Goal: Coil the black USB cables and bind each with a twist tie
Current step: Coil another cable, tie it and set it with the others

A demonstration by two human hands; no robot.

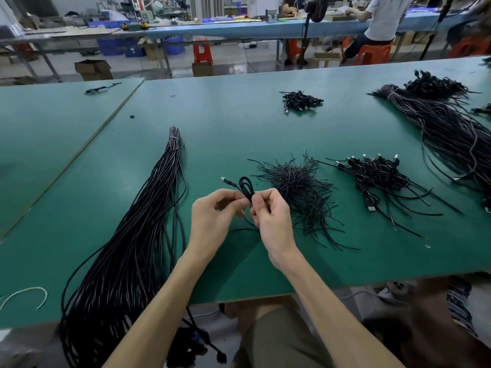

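Observation:
A small coiled black USB cable (pixel 245 187) is held above the green table (pixel 239 123), its silver plug sticking out to the upper left. My left hand (pixel 212 219) and my right hand (pixel 268 216) both pinch the coil at its lower end, fingers curled close together. A thin black strand trails down from between the hands. Just right of the hands lies a loose heap of black twist ties (pixel 297 187). A long bundle of uncoiled black cables (pixel 138 235) runs along the left side and hangs over the front edge.
Bound cable coils lie in a pile (pixel 377 173) at the right and a smaller pile (pixel 300 100) farther back. Another large cable bundle (pixel 446 120) stretches along the far right. A white tie (pixel 26 296) lies near the left front edge. A person sits at a bench behind.

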